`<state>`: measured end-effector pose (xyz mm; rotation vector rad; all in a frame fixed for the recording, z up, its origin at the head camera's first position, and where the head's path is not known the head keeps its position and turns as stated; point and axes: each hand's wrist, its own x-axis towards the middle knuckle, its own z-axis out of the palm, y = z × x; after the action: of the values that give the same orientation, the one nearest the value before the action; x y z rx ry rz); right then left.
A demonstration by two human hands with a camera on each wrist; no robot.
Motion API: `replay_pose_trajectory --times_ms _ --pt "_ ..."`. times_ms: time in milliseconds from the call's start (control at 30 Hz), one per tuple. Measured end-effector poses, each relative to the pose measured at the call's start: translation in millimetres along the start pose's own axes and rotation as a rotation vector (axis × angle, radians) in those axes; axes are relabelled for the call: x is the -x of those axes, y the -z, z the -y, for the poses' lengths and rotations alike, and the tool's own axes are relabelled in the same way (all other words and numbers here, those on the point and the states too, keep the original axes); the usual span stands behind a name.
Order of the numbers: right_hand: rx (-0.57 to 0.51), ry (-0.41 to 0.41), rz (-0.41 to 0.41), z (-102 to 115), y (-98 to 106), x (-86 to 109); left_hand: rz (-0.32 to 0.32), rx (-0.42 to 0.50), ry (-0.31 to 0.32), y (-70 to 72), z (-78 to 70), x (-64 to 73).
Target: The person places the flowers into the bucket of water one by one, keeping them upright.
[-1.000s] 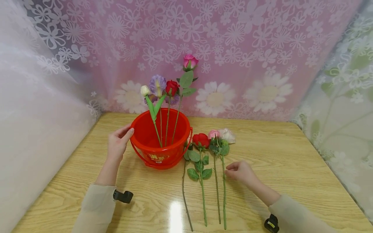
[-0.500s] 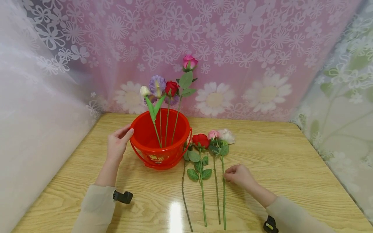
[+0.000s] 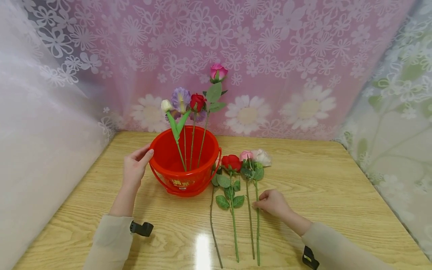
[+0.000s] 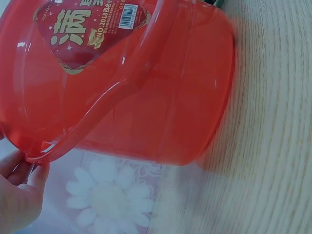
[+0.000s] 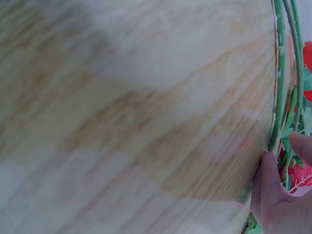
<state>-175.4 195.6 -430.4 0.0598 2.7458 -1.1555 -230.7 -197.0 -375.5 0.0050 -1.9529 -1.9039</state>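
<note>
My left hand (image 3: 133, 170) holds the left rim of a red plastic bucket (image 3: 200, 183), thumb outside by the handle's end in the left wrist view. In the bucket stand a white tulip (image 3: 166, 106), a purple iris (image 3: 180, 99), a red rose (image 3: 197, 102) and a tall pink rose (image 3: 218, 72). My right hand (image 3: 272, 203) has its fingers around the stem of the rightmost flower, a white rose (image 3: 261, 157), lying on the table. The right wrist view shows the fingertips (image 5: 270, 175) against this green stem (image 5: 279, 73), the thumb on its other side.
Left of the white rose lie a light pink rose (image 3: 246, 155), a large red rose (image 3: 231, 162) and a flower with a brown stem (image 3: 212, 217), its head partly behind the bucket. The wooden table (image 3: 310, 172) ends at a pink floral curtain (image 3: 287, 75).
My right hand has moved slightly left and down, and its fingertips now reach past the white rose's stem. The left hand stays on the bucket rim.
</note>
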Motion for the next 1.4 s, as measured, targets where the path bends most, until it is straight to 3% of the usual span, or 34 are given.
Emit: replay_pose_trajectory --times_ms 267,500,1200,1400 --pt "0.088 0.068 -0.055 -2 -3 -3.3 -0.004 0.005 -0.011 0.0 0.8 -0.4" --pt "0.098 0.094 -0.088 -3 -4 -3.3 0.002 -0.017 -0.016 -0.3 0.9 -0.7" --pt "0.097 -0.002 -0.034 3 -2 -10.4 0.005 -0.037 0.021 -0.6 -1.2 0.5" --pt "-0.065 -0.092 0.012 4 0 -11.6 0.007 -0.031 0.010 -0.1 -1.2 0.2"
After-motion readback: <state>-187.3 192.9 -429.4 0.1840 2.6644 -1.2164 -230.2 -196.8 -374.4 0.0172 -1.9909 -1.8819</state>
